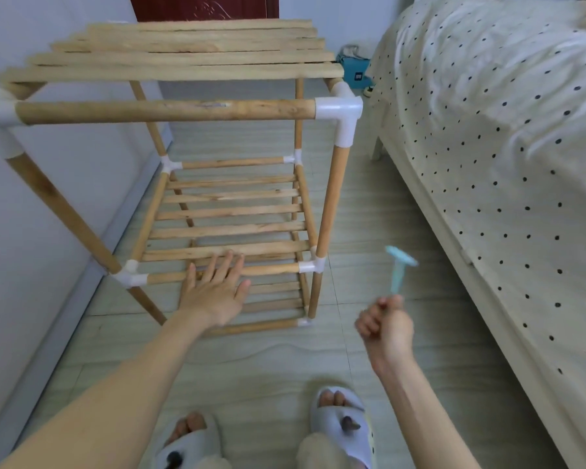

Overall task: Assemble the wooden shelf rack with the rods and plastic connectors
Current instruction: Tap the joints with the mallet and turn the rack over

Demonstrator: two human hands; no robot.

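A home bedroom: a bed (508, 137) under a cream, black-dotted bedspread fills the right side, standing on a pale wood-grain tile floor (369, 204). White walls (31, 204) meet a dark red door (203, 6) at the far end, and the person wears grey house slippers (339, 418).
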